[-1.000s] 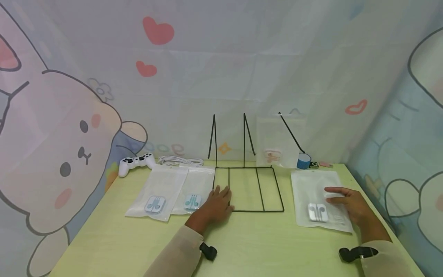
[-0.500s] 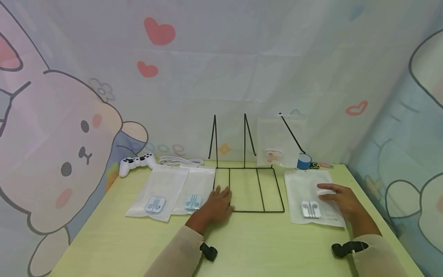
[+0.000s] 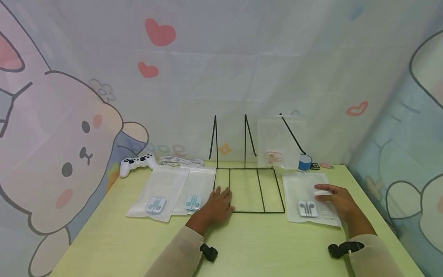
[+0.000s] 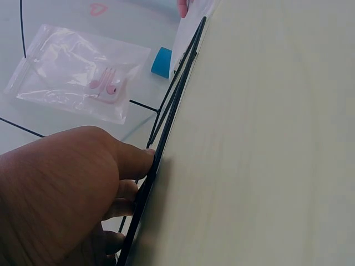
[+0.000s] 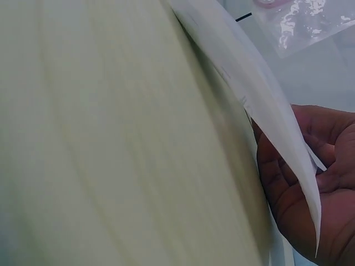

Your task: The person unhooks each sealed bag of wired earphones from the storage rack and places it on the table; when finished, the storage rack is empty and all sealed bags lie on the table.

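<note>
In the head view, my left hand (image 3: 215, 206) rests on the front left of a black wire display rack (image 3: 256, 212). The left wrist view shows its thumb (image 4: 136, 160) against the front wire. At the right, my right hand (image 3: 342, 202) pinches the right side of a clear, white-backed plastic bag (image 3: 294, 184) holding white boxed earphones (image 3: 308, 209). The bag's near edge is lifted off the table in the right wrist view, with fingers (image 5: 272, 177) beneath it. A similar bag (image 3: 273, 134) with pink earphones hangs on the rack's right hook.
Two bags (image 3: 167, 182) (image 3: 199, 182) with blue earphones lie left of the rack. Behind them are a white game controller (image 3: 137, 163) and a coiled white cable (image 3: 180, 161). A blue tape roll (image 3: 304, 163) and small items (image 3: 325, 166) stand at the back right.
My right hand has drawn the bag to the left across the table, closer to the rack. The left hand has stayed in place on the rack.
</note>
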`<state>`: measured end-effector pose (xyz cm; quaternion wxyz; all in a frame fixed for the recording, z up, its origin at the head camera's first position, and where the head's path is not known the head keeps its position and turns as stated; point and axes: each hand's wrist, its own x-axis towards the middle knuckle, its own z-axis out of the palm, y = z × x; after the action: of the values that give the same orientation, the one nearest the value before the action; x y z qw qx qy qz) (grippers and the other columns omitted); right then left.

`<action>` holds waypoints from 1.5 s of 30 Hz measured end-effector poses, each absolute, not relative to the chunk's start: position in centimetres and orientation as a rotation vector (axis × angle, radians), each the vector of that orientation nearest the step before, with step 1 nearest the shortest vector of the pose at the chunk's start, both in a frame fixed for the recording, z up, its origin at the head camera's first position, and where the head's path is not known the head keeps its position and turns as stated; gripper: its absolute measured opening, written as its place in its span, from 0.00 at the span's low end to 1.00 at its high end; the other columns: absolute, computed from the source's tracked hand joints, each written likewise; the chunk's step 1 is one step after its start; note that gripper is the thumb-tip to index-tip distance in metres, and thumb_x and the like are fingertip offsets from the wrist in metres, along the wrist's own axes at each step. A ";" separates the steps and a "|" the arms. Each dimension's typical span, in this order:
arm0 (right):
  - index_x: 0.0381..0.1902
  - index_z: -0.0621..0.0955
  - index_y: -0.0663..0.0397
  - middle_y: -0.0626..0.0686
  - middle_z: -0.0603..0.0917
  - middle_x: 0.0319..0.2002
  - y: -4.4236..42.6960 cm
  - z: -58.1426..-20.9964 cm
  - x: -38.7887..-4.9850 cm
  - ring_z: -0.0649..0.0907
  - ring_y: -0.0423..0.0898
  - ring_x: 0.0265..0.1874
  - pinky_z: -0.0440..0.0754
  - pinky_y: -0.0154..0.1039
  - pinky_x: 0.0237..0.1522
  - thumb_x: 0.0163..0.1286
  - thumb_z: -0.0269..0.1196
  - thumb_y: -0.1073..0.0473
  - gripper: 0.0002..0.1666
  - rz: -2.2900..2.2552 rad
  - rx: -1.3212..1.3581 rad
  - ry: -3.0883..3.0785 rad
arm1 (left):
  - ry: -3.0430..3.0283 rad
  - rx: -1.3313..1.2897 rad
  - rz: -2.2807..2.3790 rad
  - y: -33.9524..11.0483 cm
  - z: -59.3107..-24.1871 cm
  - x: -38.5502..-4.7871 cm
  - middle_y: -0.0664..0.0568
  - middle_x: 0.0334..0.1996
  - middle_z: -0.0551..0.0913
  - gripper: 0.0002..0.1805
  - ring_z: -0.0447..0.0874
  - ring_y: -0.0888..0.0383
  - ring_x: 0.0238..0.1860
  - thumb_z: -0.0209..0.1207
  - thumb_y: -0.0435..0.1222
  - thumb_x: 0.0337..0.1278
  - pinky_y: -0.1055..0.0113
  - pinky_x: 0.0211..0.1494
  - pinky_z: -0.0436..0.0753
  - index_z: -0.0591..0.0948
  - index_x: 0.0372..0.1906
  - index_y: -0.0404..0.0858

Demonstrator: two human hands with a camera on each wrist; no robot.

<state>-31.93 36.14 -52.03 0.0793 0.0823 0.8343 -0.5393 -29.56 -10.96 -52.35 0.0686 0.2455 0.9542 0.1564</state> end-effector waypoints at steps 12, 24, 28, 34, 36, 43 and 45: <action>0.80 0.73 0.59 0.71 0.59 0.85 36.1 -51.8 -32.1 0.79 0.59 0.66 0.88 0.40 0.54 0.69 0.78 0.56 0.45 -1.554 0.246 2.559 | 2.876 0.740 0.467 -11.0 -52.4 -29.6 0.37 0.88 0.59 0.37 0.49 0.29 0.89 0.50 0.48 0.86 0.36 0.89 0.55 0.62 0.86 0.31; 0.85 0.64 0.64 0.70 0.58 0.85 36.9 -51.7 -31.7 0.57 0.74 0.85 0.58 0.71 0.83 0.70 0.76 0.59 0.52 -1.523 0.147 2.648 | 2.876 0.741 0.461 -11.0 -52.4 -29.7 0.37 0.88 0.59 0.36 0.49 0.28 0.89 0.49 0.48 0.87 0.35 0.89 0.56 0.62 0.86 0.31; 0.84 0.66 0.64 0.68 0.61 0.85 36.9 -51.9 -31.8 0.57 0.74 0.85 0.58 0.71 0.83 0.69 0.77 0.58 0.51 -1.528 0.128 2.670 | 2.880 0.748 0.455 -11.0 -52.4 -29.9 0.37 0.87 0.60 0.36 0.50 0.28 0.88 0.50 0.47 0.86 0.34 0.88 0.57 0.62 0.85 0.31; 0.84 0.68 0.60 0.65 0.63 0.85 36.6 -51.6 -32.2 0.58 0.71 0.86 0.61 0.66 0.83 0.70 0.77 0.57 0.50 -1.558 0.003 2.703 | 2.872 0.725 0.474 -10.8 -52.5 -29.9 0.38 0.88 0.59 0.37 0.48 0.30 0.89 0.49 0.48 0.86 0.36 0.90 0.55 0.62 0.86 0.32; 0.83 0.69 0.60 0.64 0.65 0.85 36.5 -51.4 -32.4 0.61 0.69 0.86 0.66 0.59 0.83 0.71 0.77 0.57 0.48 -1.570 -0.059 2.710 | 2.876 0.719 0.471 -10.8 -52.6 -30.0 0.39 0.88 0.59 0.37 0.48 0.30 0.89 0.50 0.48 0.86 0.37 0.90 0.55 0.62 0.86 0.32; 0.82 0.71 0.61 0.55 0.71 0.84 35.6 -50.0 -32.9 0.66 0.64 0.85 0.76 0.34 0.76 0.74 0.75 0.55 0.45 -1.611 -0.148 2.704 | 2.871 0.711 0.474 -10.8 -52.7 -29.9 0.39 0.88 0.59 0.37 0.48 0.31 0.90 0.49 0.49 0.86 0.37 0.90 0.54 0.62 0.86 0.32; 0.82 0.70 0.61 0.57 0.69 0.84 35.2 -49.6 -33.1 0.64 0.64 0.85 0.73 0.43 0.80 0.74 0.74 0.55 0.45 -1.630 -0.151 2.693 | 2.870 0.708 0.477 -10.8 -52.6 -29.8 0.39 0.88 0.59 0.37 0.48 0.31 0.90 0.50 0.48 0.86 0.37 0.90 0.54 0.62 0.86 0.32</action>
<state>-33.08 35.20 -49.58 -0.0050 -0.0479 0.8546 -0.5170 -29.83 -10.84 -52.58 0.0735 0.2357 0.9559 0.1588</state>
